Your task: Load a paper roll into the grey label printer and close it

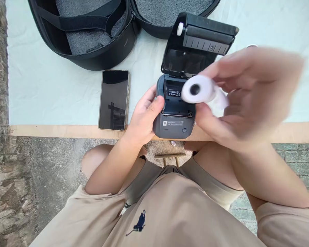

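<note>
A small dark grey label printer [173,128] stands at the table's near edge, its black lid [187,61] raised and its paper bay exposed. My left hand [146,115] is wrapped round the printer's left side, thumb on the rim of the bay. Between the thumb and fingers of my right hand [249,92] is a white paper roll [202,90] with a dark hole in its core. The roll is over the right part of the bay and hides some of it. Motion blurs the right hand and the roll slightly.
A phone [114,99] with a dark screen lies left of the printer. Behind it sits an open black zip case [113,51] with grey foam and a strap inside. A pale cloth [54,92] covers the table, whose wooden edge [67,131] runs along the front.
</note>
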### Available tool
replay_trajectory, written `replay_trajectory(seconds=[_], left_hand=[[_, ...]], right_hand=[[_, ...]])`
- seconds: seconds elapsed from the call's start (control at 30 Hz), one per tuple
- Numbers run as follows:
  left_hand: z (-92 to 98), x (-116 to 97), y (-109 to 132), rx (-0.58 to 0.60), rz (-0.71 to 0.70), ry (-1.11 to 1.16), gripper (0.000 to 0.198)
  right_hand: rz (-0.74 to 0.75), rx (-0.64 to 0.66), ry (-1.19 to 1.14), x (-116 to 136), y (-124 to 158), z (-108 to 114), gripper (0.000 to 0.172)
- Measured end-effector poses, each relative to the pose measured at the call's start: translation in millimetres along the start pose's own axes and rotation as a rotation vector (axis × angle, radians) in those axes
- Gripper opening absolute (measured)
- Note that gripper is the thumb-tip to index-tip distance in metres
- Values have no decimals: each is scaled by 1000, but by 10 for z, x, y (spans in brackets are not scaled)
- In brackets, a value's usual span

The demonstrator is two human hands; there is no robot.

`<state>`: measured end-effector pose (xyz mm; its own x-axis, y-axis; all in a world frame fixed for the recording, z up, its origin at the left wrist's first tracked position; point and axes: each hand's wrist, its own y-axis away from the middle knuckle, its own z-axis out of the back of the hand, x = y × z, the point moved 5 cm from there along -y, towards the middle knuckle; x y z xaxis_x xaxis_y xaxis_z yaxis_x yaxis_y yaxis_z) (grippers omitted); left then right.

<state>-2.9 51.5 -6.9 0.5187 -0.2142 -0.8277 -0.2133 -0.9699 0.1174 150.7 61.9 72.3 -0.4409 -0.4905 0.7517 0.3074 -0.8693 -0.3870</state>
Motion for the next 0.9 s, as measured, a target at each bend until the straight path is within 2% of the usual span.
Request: replay_trajectory(seconds=[0.07,0.13,0.2,0.3,0.47,0.57,0.73,0.9], left_hand=[[1,5,3,-10,-10,-2,38],[4,11,4,-19,-12,-3,40],[4,17,3,-12,-11,-3,43],[9,24,0,17,-17,-14,45],[11,36,6,59,-18,-30,46],[7,30,14,59,-5,-24,46],[11,33,23,58,21,-13,45],[14,1,22,2,-49,-26,40]], right_hand=[[184,7,182,105,-9,-60,38],[279,-37,332,149,-1,-99,47],[295,-56,475,142,12,-142,49],[282,-58,576,120,29,-191,36],[200,25,560,29,10,-239,25],[242,44,519,-4,-3,-245,17],[227,-5,548,-20,-18,-208,10],[299,-45,454,57,2,-183,9]])
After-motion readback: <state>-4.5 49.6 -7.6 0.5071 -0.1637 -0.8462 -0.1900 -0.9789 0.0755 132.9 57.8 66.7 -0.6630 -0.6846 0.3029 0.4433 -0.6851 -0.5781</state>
